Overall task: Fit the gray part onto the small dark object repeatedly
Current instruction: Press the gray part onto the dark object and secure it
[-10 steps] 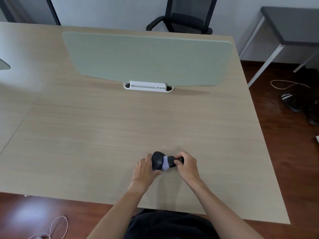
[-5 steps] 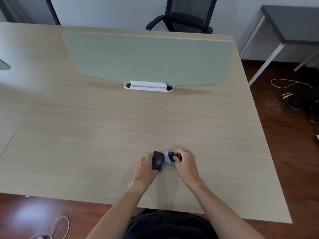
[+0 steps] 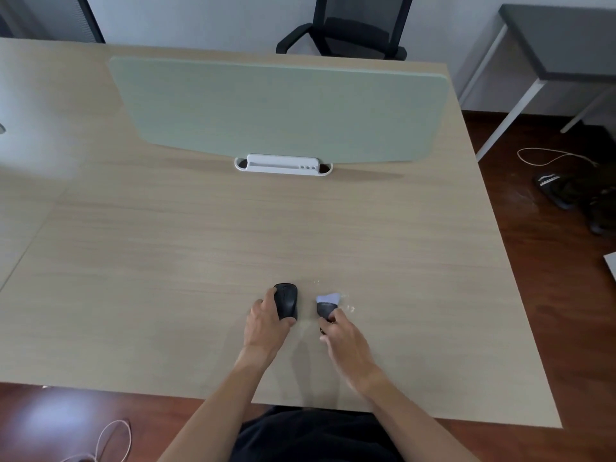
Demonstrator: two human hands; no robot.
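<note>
A small dark mouse (image 3: 285,300) lies flat on the wooden table (image 3: 200,261) near its front edge. My left hand (image 3: 265,323) grips the mouse from the left and from below, fingers curled at its side. A gray part (image 3: 327,305) with a pale upper face lies a short way to the right of the mouse, apart from it. My right hand (image 3: 346,341) pinches the near end of the gray part with its fingertips. The lower end of the part is hidden by those fingers.
A pale green divider panel (image 3: 276,108) stands across the table's far half in a white holder (image 3: 283,165). A black office chair (image 3: 350,31) is behind the table. A gray side table (image 3: 560,38), sandals (image 3: 560,191) and a cord (image 3: 550,155) are at the right on the floor.
The mouse and the gray part were together between both hands; now they are apart. My right hand has carried the gray part to the right, and the mouse lies flat under my left hand.
</note>
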